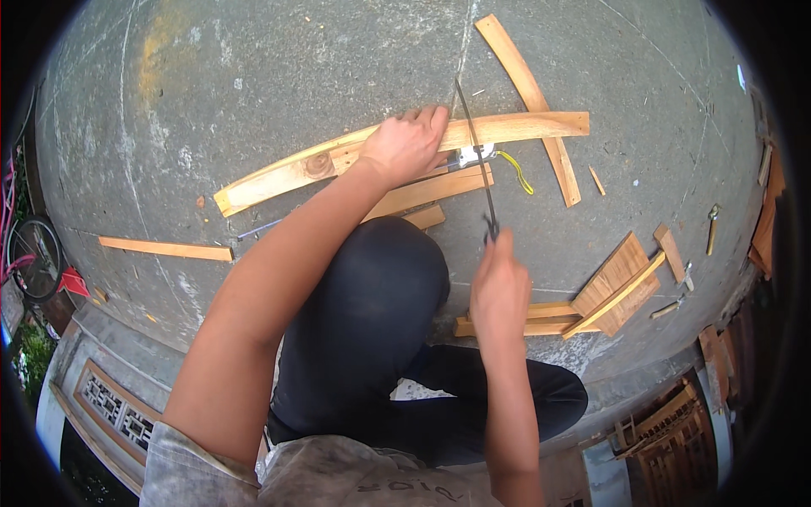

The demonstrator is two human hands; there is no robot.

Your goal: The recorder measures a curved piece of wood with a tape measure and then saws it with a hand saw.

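With the left hand's (405,148) grip clamped over the plank (528,126), between the concrete floor's (279,68) left and right edges, and the right hand's (501,291) around the saw (484,182), strokes should stay straight, clear of the tape measure (466,157) below.

Far left of the hands (500,287), a spoked wheel (34,258) is located; far right, a wooden-handled tool (711,236) is placed.
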